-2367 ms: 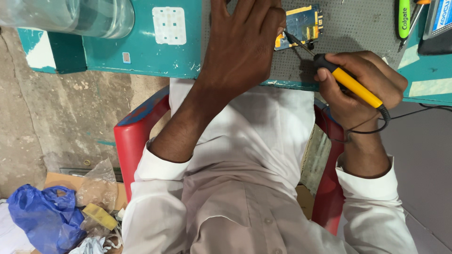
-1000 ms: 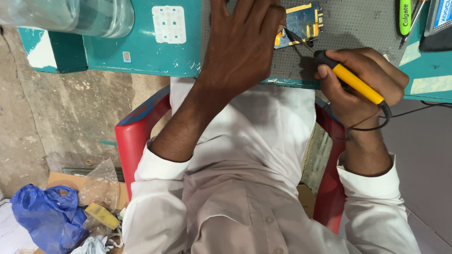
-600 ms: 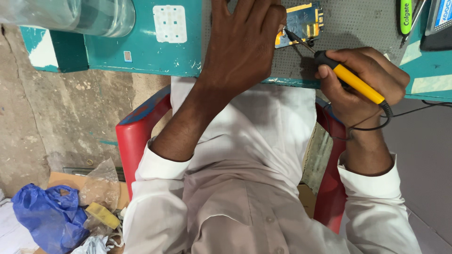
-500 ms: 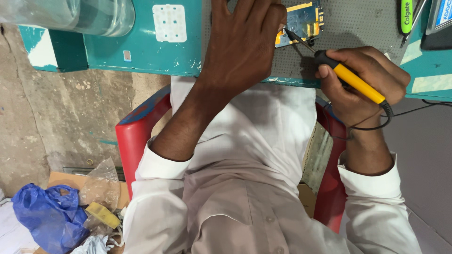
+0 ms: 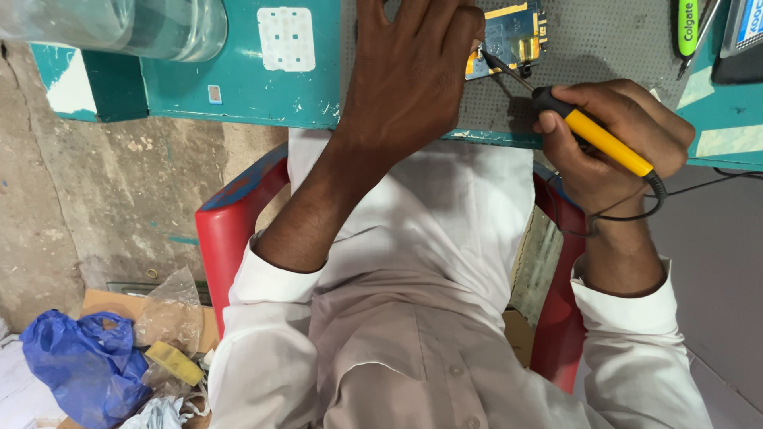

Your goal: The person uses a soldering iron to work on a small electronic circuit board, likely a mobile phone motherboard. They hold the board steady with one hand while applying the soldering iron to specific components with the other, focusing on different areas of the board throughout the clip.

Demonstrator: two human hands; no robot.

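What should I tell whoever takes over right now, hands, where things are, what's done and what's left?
Left hand: flat on the grey mat, fingers steadying the circuit board.
Right hand: gripping the yellow-handled soldering iron, tip at the board's lower left edge; its cord loops under the wrist.
Board lies on the mat on the teal bench; a clear jar stands far left.
Done: board placed and held.
Left: I can't tell which joints are finished; check the board before continuing.
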